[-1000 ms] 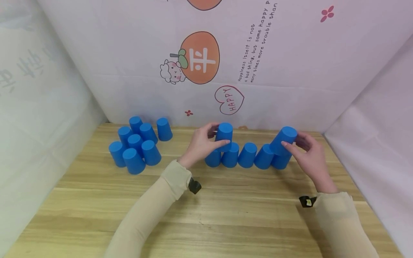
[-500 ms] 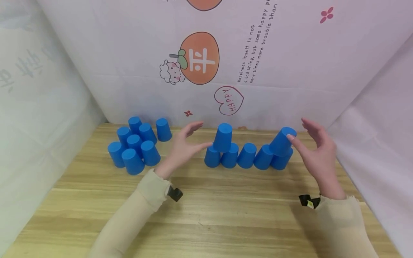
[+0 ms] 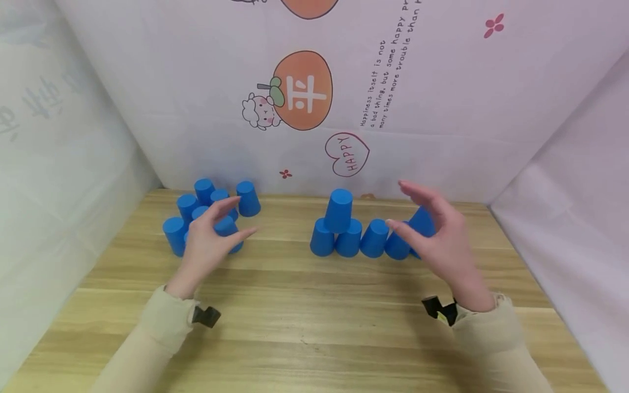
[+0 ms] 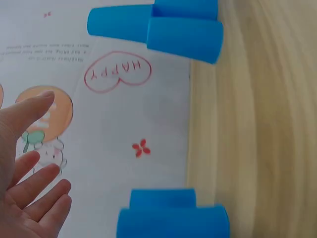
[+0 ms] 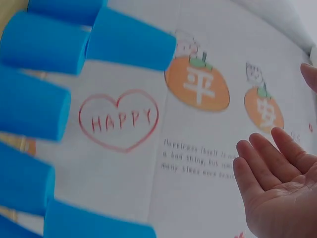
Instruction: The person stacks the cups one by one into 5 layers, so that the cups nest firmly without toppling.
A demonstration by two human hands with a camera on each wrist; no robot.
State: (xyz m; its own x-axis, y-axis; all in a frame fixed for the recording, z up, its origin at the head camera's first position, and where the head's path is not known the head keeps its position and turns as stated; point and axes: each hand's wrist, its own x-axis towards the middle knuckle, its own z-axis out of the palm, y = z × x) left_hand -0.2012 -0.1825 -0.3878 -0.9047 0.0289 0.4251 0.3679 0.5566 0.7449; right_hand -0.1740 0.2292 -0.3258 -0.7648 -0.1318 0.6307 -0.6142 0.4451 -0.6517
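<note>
My left hand [image 3: 208,240] hovers over the group of blue cups [image 3: 174,234] at left, thumb and fingers spread, holding nothing. In the left wrist view that hand [image 4: 29,183] shows its palm side with fingers apart. My right hand [image 3: 444,240] is in front of the right end of a row of upside-down blue cups [image 3: 374,238], also holding nothing; the right wrist view shows the hand's fingers [image 5: 265,163] extended. One blue cup [image 3: 339,212] stands on the two leftmost cups of the row. Another upper cup [image 3: 421,221] sits at the right end, partly hidden by my right hand.
A lone blue cup [image 3: 248,199] stands at the back beside the left group. The wooden table [image 3: 304,316] meets a printed white cloth [image 3: 422,158] behind the cups, with white cloth sides at left and right.
My left hand let go of the upper left cup and moved left to the cup group. My right hand released the upper right cup, drew back, then moved left across the row.
</note>
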